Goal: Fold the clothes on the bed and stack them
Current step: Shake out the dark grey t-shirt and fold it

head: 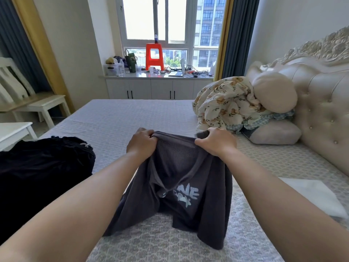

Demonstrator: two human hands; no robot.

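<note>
Both the left hand (142, 142) and right hand (217, 143) hold the grey shorts (177, 188) by the waistband, fingers curled tight, above the bed (117, 118), and the dangling legs may bunch unevenly if lowered without being pulled straight.

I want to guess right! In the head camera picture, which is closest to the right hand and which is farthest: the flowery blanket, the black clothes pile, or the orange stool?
From the right hand:
1. Flowery blanket, just beyond it, by the headboard.
2. Black clothes pile, across the bed, on the left.
3. Orange stool, far off on the window counter.
</note>
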